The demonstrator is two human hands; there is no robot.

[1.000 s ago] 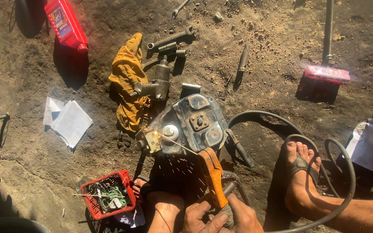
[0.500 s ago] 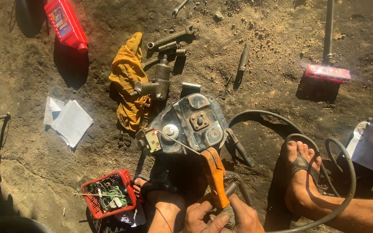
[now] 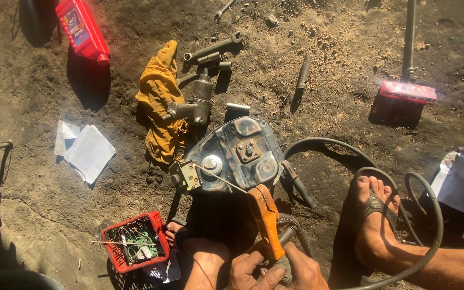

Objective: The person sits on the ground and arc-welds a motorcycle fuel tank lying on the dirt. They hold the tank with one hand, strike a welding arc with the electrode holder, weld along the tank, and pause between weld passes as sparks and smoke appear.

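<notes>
A small red crate (image 3: pixel 135 241) holds tangled wires and small parts on bare sunlit dirt (image 3: pixel 38 177). Both hands, left (image 3: pixel 248 271) and right (image 3: pixel 302 271), clasp orange-handled pliers (image 3: pixel 264 217) against the blackened metal housing (image 3: pixel 237 156).
</notes>
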